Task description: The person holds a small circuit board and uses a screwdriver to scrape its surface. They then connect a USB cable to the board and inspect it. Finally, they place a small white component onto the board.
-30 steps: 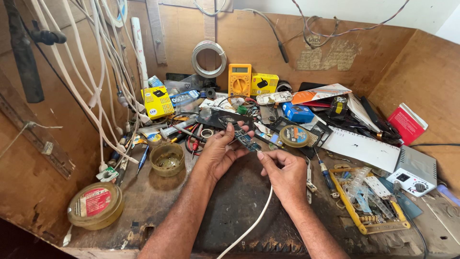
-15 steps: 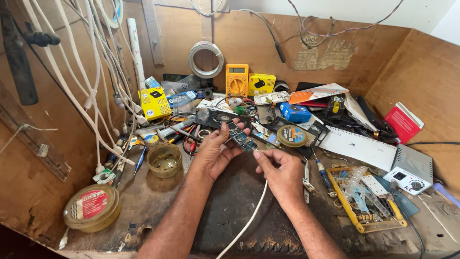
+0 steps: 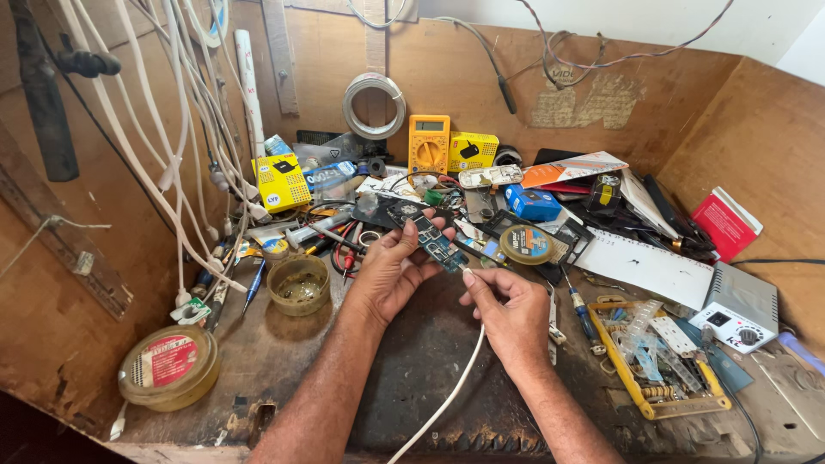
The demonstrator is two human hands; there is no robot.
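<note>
**While both hands pinch: board and cable over the bench**

While my left hand [image 3: 391,275] curls narrow around a small blue-green circuit board [image 3: 434,243], thumb below and fingertips on its top edge, the board sits tilted just above the dark, scorched patch of the wooden workbench [image 3: 258,361]. Board is thin, flat, oblong, with tiny parts on its face; too small to tell which.

My right hand [image 3: 507,314] is closed tight, thumb and forefinger pinching the end of a white cable [image 3: 447,404] right at the board's lower corner. Can't tell if the tip actually touches the board. Cable is smooth, round, and runs down toward me off the bench edge.

Both forearms come in from the bottom, wrists slightly bent, palms angled toward each other, hands nearly meeting.

Nearby: murky round plastic cup [image 3: 298,285] left of my left hand, flat round tin with a red label [image 3: 169,366] at front left, yellow multimeter [image 3: 428,144] propped against the back wall, grey tape roll [image 3: 373,105] hanging above it.
</note>
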